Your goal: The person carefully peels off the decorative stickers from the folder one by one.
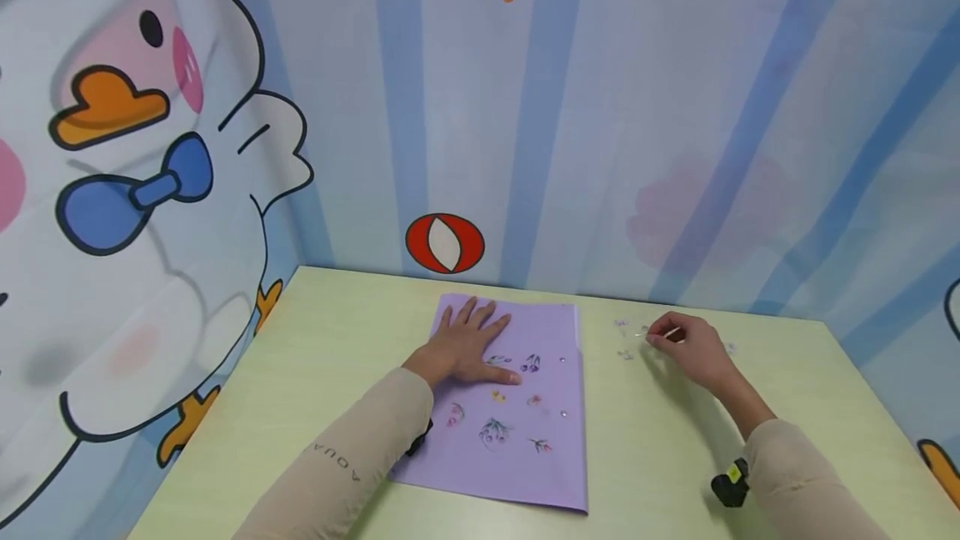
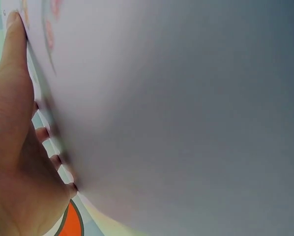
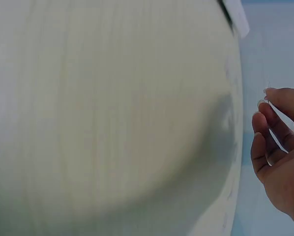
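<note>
A flat purple folder (image 1: 551, 457) lies on the table, with small flower stickers (image 1: 495, 433) scattered over its face. My left hand (image 1: 467, 350) rests on its upper left part, fingers spread and straight, covering some of the surface. Right of the folder, my right hand (image 1: 693, 350) is raised a little over the table. Its thumb and index finger pinch a tiny clear sticker (image 3: 269, 86), seen edge-on in the right wrist view; its print cannot be made out. More small clear stickers (image 1: 626, 355) lie on the table around that hand.
The pale yellow table (image 1: 652, 473) ends at a striped cloth backdrop (image 1: 480, 123) printed with a duck (image 1: 142, 290). A black wrist camera (image 1: 730, 486) is strapped below the right sleeve (image 1: 802, 473). The left sleeve (image 1: 360, 448) crosses the folder's left edge.
</note>
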The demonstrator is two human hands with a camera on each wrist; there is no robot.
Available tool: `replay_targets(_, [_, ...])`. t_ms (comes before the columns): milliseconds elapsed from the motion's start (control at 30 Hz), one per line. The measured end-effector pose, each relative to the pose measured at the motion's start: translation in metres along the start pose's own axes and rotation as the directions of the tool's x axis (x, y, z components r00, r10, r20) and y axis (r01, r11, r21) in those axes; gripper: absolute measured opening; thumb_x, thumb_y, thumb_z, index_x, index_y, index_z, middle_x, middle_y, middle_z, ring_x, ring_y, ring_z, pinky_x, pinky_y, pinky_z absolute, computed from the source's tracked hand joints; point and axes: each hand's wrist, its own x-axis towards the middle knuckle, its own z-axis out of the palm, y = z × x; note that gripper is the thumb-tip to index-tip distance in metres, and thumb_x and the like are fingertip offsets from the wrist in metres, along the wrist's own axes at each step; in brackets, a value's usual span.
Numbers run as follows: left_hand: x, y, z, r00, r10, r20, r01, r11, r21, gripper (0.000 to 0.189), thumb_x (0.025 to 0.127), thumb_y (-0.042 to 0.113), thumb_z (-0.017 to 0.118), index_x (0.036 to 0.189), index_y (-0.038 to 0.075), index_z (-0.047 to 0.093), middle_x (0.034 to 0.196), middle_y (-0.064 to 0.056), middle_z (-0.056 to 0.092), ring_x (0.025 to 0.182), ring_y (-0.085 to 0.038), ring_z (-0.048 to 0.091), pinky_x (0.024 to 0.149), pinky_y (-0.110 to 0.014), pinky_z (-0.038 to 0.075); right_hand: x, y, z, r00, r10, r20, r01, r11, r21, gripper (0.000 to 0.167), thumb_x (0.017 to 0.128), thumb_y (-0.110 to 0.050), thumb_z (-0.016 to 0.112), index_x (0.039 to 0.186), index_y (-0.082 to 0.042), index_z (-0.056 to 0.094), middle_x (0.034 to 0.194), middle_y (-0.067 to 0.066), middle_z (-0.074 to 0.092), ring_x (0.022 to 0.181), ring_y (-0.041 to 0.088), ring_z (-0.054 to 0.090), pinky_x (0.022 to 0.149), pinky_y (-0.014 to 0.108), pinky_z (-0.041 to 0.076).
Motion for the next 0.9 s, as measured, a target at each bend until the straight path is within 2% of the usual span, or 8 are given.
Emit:
replay_targets(100, [0.0, -0.001, 0.0, 1.0, 0.001, -0.002, -0.001, 1.0, -0.006, 0.113, 0.084, 0.09, 0.054, 0.171, 0.029, 0.02, 0.178, -0.006, 0.013, 0.164, -0.038, 0.003, 0.127, -0.065, 0.007, -0.007, 0.014, -0.004, 1.0, 0.003, -0.014, -0.004, 0.998, -0.056, 0.009, 0.103, -0.014, 0.071, 0.105, -0.005, 0.073, 0.1, 0.01, 0.072, 0.089, 0.025, 0.066, 0.07, 0.037, 0.052])
replay_targets(300, [0.001, -0.002, 0.002, 1.0, 0.003, -0.003, -0.003, 1.0, -0.006, 0.112, 0.084, 0.09, 0.054, 0.171, 0.029, 0.02, 0.178, -0.006, 0.013, 0.163, -0.038, 0.003, 0.127, -0.065, 0.006, -0.015, 0.03, 0.002, 0.999, -0.026, -0.036, 0.021, 0.991, -0.129, 0.005, 0.099, -0.009, 0.073, 0.101, -0.005, 0.074, 0.098, 0.011, 0.069, 0.083, 0.021, 0.064, 0.07, 0.036, 0.051])
replay_targets(433, [0.001, -0.002, 0.003, 1.0, -0.001, -0.006, 0.001, 1.0, -0.009, 0.112, 0.084, 0.089, 0.055, 0.171, 0.029, 0.02, 0.178, -0.005, 0.013, 0.164, -0.037, 0.003, 0.128, -0.064, 0.007, -0.017, 0.03, 0.005, 0.999, -0.034, -0.037, 0.029, 0.99, -0.138, 0.006, 0.099, -0.009, 0.074, 0.1, -0.003, 0.075, 0.096, 0.01, 0.068, 0.081, 0.021, 0.061, 0.068, 0.036, 0.05])
replay_targets(667, [0.0, -0.001, -0.001, 1.0, -0.004, 0.003, 0.004, 1.0, -0.01, 0.112, 0.084, 0.09, 0.054, 0.172, 0.03, 0.019, 0.179, -0.005, 0.012, 0.164, -0.037, 0.002, 0.128, -0.064, 0.005, -0.015, 0.025, 0.006, 0.999, -0.042, -0.027, 0.037, 0.986, -0.164, 0.012, 0.099, -0.009, 0.075, 0.106, 0.0, 0.079, 0.1, 0.011, 0.069, 0.084, 0.022, 0.062, 0.07, 0.036, 0.05])
replay_targets(900, [0.0, -0.002, 0.0, 1.0, -0.002, 0.007, 0.002, 1.0, -0.002, 0.112, 0.084, 0.091, 0.053, 0.172, 0.03, 0.017, 0.179, -0.005, 0.01, 0.164, -0.037, 0.001, 0.128, -0.064, 0.005, -0.017, 0.025, 0.005, 0.999, -0.038, -0.028, 0.032, 0.986, -0.166, 0.012, 0.1, -0.008, 0.072, 0.106, 0.0, 0.08, 0.1, 0.012, 0.069, 0.081, 0.021, 0.062, 0.064, 0.034, 0.048])
